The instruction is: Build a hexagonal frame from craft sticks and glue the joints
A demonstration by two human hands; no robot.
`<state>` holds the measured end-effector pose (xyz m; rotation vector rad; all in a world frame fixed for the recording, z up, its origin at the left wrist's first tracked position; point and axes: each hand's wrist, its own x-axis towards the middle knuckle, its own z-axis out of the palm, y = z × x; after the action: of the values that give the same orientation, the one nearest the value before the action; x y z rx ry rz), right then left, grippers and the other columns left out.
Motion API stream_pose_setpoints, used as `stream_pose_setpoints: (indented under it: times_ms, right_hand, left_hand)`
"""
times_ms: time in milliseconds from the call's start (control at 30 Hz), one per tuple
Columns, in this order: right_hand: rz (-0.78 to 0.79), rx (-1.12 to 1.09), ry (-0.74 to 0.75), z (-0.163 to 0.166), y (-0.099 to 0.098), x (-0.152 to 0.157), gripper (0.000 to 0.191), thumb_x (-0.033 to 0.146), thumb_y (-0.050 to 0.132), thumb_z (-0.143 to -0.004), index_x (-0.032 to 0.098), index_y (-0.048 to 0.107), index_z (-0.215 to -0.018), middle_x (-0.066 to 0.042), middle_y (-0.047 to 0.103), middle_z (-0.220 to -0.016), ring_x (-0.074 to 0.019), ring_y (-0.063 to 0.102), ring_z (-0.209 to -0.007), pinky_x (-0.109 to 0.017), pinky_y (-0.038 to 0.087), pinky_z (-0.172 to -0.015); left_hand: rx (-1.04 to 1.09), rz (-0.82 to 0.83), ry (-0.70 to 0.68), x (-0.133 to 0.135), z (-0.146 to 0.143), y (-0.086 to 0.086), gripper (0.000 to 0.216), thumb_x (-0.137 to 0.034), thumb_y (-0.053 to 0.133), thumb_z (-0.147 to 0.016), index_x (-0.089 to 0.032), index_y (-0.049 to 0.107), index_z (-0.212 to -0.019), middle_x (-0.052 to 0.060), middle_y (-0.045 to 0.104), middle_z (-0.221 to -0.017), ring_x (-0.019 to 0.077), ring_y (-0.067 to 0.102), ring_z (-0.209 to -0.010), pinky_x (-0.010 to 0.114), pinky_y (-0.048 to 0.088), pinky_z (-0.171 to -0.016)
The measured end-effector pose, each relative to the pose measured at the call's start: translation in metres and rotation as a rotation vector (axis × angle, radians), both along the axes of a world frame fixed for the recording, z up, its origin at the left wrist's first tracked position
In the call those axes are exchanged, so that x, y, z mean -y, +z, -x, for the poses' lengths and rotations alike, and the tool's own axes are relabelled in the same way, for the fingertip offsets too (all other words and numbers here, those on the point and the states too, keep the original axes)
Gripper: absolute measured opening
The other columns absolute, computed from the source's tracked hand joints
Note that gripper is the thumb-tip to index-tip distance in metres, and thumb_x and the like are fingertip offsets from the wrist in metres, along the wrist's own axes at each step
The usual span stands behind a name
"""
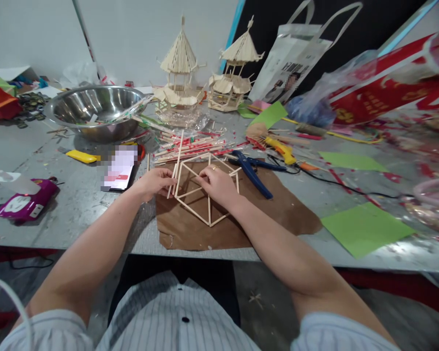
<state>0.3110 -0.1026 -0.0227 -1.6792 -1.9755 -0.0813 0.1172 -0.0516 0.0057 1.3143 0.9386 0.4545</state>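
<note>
A hexagonal frame of thin wooden sticks with spokes point(192, 215) lies on a piece of brown paper point(278, 214) in front of me. At its left side, my left hand point(155, 184) is closed around a few loose wooden sticks point(180, 151), which stand tilted beside the frame. Reaching over the frame from the right, my right hand point(219, 184) pinches at a spoke near the middle; its fingertips partly cover the joint. Blue-handled pliers point(254, 175) rest on the paper just right of the frame.
Behind the frame lie many wrapped sticks point(197, 146) and two stick pagodas point(182, 68). To the left are a steel bowl point(95, 109), a yellow cutter point(81, 156), a phone point(120, 168) and a purple device point(29, 202). Green paper point(366, 226) and a cable point(351, 187) lie right.
</note>
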Motion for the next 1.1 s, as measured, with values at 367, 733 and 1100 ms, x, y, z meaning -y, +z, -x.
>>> stream_pose_setpoints:
  times_ms: [367,733,1100]
  right_hand:
    - [-0.117,0.084,-0.014,-0.0011,0.0041,0.0024,0.026,0.035,0.039,-0.083,0.017,0.055,-0.075,-0.006,0.057,-0.081,-0.0166,0.053,-0.073,-0.026,0.036,-0.063]
    - [-0.129,0.08,-0.004,-0.0016,0.0049,0.0033,0.027,0.036,0.038,-0.083,0.017,0.056,-0.075,-0.006,0.058,-0.081,-0.0168,0.053,-0.075,-0.026,0.036,-0.065]
    - [-0.12,0.074,-0.006,-0.0018,0.0045,0.0033,0.028,0.036,0.037,-0.084,0.017,0.057,-0.076,-0.008,0.057,-0.082,-0.0175,0.052,-0.075,-0.027,0.036,-0.065]
  left_hand:
    - [-0.002,-0.003,-0.052,0.0029,0.0005,0.0038,0.026,-0.028,0.067,-0.062,-0.014,0.049,-0.075,0.002,0.064,-0.064,0.011,0.058,-0.053,0.022,0.046,-0.048]
    - [0.013,-0.012,-0.091,0.0025,0.0011,0.0027,0.03,-0.032,0.067,-0.06,-0.014,0.049,-0.075,0.003,0.064,-0.066,0.0108,0.058,-0.052,0.021,0.046,-0.046]
    - [0.018,-0.005,-0.116,0.003,0.0007,0.0021,0.03,-0.032,0.068,-0.059,-0.014,0.05,-0.075,0.002,0.063,-0.062,0.0113,0.058,-0.051,0.022,0.045,-0.047]
